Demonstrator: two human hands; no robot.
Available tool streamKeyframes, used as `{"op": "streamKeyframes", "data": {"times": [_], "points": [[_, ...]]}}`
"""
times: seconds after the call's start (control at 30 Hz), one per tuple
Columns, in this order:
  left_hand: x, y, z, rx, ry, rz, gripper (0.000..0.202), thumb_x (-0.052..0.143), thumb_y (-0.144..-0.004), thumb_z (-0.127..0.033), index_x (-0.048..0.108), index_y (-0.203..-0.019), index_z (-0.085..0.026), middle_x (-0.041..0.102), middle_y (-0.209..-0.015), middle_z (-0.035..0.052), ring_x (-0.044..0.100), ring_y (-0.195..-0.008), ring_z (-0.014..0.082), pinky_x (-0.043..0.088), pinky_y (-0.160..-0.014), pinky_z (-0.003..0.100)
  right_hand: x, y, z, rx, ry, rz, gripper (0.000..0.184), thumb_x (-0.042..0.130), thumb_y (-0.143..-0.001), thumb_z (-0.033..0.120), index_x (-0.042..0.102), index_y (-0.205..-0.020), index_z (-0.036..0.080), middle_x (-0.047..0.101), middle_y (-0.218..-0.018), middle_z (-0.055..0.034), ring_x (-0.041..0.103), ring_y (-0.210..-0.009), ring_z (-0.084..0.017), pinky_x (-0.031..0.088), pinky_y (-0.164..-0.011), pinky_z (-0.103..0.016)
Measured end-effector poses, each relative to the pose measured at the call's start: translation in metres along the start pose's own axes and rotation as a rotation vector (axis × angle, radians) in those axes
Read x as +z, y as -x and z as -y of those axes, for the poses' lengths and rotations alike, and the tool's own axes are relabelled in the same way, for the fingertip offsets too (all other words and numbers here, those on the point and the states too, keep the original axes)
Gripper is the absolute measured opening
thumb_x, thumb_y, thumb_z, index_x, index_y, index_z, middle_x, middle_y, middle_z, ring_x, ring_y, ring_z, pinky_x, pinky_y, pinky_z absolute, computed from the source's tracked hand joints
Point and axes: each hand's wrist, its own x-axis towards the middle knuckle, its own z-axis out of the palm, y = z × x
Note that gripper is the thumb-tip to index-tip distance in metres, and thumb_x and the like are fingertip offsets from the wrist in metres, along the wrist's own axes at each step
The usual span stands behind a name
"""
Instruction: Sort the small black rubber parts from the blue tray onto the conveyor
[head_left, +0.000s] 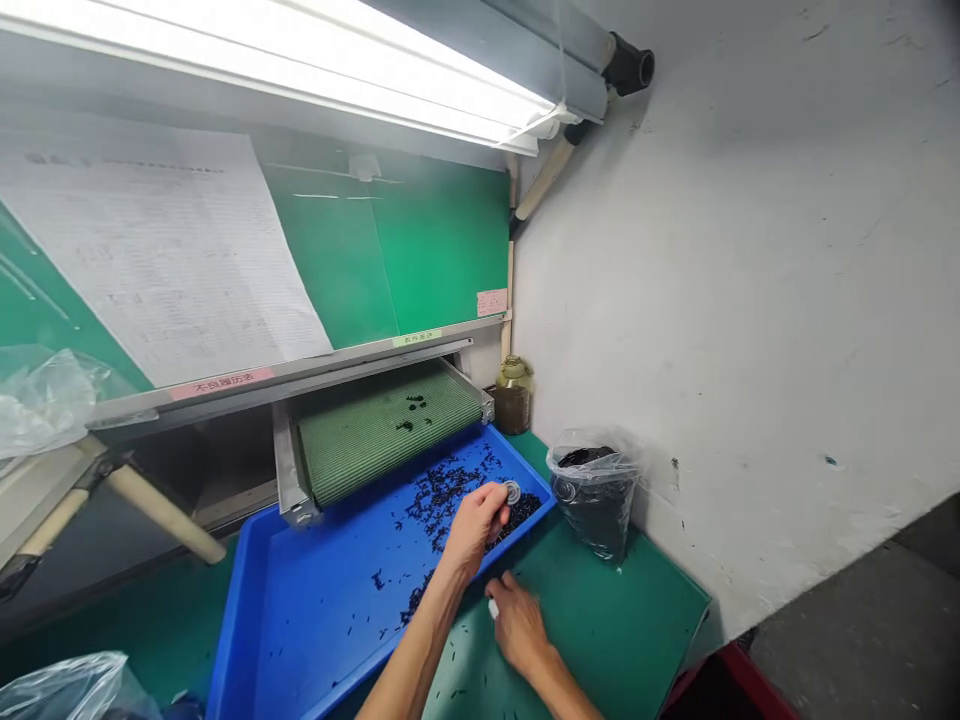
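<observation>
The left hand [476, 525] pinches a small round silver metal piece [512, 491] between its fingertips, holding it just above the heap of small loose black pieces [450, 490] at the far corner of the shallow blue plastic tray [300, 600]. The work looks like sorting through that heap by hand, and it seems to be in mid-course. A further move would call for a steady pinch and a low, short lift, since the black pieces lie thick right under the fingers.

Nearer the body from the grip, the right hand [517, 625] rests knuckles up on the green table mat [622, 620]. A small white thing [493, 607] shows at its edge, and whether the fingers close on it cannot be told. Beyond the grip, a green ribbed conveyor belt [382, 430] ends over the tray. To the right of the grip stands a clear plastic bag of black parts [596, 490].

The silver piece is too small to make out its form. The tray's near end and both forearms are cut off at the bottom of the picture.
</observation>
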Motion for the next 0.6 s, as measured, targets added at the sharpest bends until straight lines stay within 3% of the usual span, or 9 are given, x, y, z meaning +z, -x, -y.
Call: {"op": "streamKeyframes", "data": {"times": [0.07, 0.17, 0.37, 0.47, 0.6], "points": [[0.019, -0.018, -0.021, 0.103, -0.209, 0.031, 0.032, 0.048, -0.079, -0.041, 0.046, -0.058, -0.018, 0.039, -0.048, -0.0058, 0.026, -0.043, 0.0066, 0.018, -0.042, 0.022, 0.006, 0.001, -0.002, 0.012, -0.004, -0.031, 0.045, 0.036, -0.069, -0.004, 0.06, -0.096, 0.023, 0.06, -0.101, -0.0069, 0.059, -0.092, -0.023, 0.043, -0.071, -0.029], [0.046, -0.047, -0.046, 0.196, -0.313, 0.064, 0.025, 0.051, -0.074, -0.031, 0.05, -0.054, -0.016, 0.043, -0.052, -0.0049, 0.033, -0.05, 0.0081, 0.023, -0.048, 0.023, 0.014, 0.006, -0.004, 0.033, -0.014, -0.097, 0.046, 0.033, -0.069, -0.006, 0.059, -0.093, 0.022, 0.06, -0.1, -0.0069, 0.056, -0.097, -0.024, 0.042, -0.077, -0.032], [0.092, -0.096, -0.066, 0.242, -0.364, 0.211, 0.019, 0.052, -0.072, -0.028, 0.061, -0.063, -0.014, 0.049, -0.054, -0.0046, 0.039, -0.054, 0.01, 0.029, -0.052, 0.023, 0.02, 0.006, -0.011, 0.02, -0.048, -0.148, 0.037, 0.037, -0.069, -0.003, 0.06, -0.082, 0.022, 0.06, -0.089, -0.0047, 0.058, -0.085, -0.02, 0.044, -0.072, -0.028], [0.101, -0.106, -0.065, 0.264, -0.322, 0.277, 0.018, 0.056, -0.073, -0.03, 0.066, -0.076, -0.014, 0.063, -0.072, -0.0003, 0.051, -0.069, 0.0132, 0.039, -0.065, 0.025, 0.023, 0.001, -0.014, 0.01, -0.018, -0.123, 0.038, 0.032, -0.077, 0.0, 0.062, -0.086, 0.022, 0.063, -0.09, -0.0063, 0.059, -0.088, -0.022, 0.045, -0.076, -0.032], [0.086, -0.095, -0.044, 0.309, -0.172, 0.124, 0.025, 0.043, -0.084, -0.027, 0.062, -0.093, -0.015, 0.066, -0.096, 0.0078, 0.057, -0.09, 0.0166, 0.042, -0.079, 0.028, 0.033, 0.001, -0.025, -0.028, -0.006, -0.072, 0.045, 0.031, -0.074, 0.0, 0.064, -0.097, 0.021, 0.064, -0.101, -0.0119, 0.058, -0.099, -0.028, 0.045, -0.084, -0.04]]}}
